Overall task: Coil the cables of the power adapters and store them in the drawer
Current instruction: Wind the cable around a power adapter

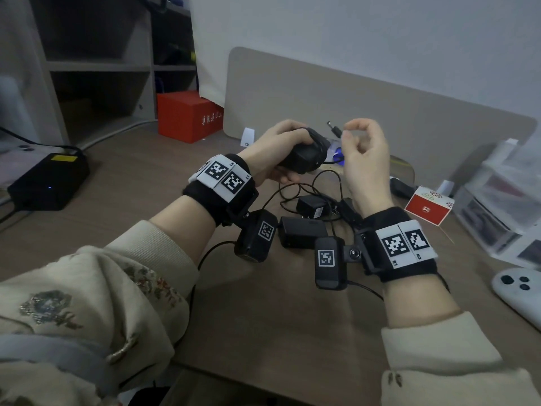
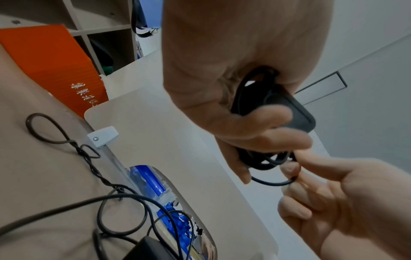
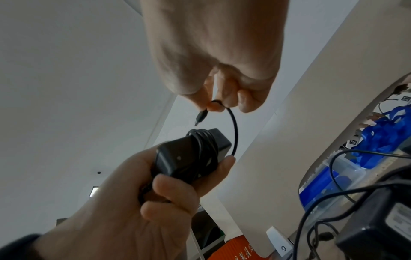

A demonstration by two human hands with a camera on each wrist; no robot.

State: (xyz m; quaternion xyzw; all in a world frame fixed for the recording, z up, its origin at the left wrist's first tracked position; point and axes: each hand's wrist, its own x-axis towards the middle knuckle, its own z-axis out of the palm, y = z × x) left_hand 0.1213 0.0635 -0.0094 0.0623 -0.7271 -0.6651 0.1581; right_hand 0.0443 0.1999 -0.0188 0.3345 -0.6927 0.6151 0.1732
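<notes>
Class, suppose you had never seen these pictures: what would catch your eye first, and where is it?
The left hand grips a black power adapter with cable wound round it, above the desk's middle. The right hand pinches the cable's end beside the barrel plug. Further adapters lie tangled below.

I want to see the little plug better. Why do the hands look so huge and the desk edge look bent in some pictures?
Both wrist views are very wide-angle and close, so the left hand and right hand loom large and the desk divider curves; the plug is slightly soft there. In the head view the plug is small but sharper.
</notes>
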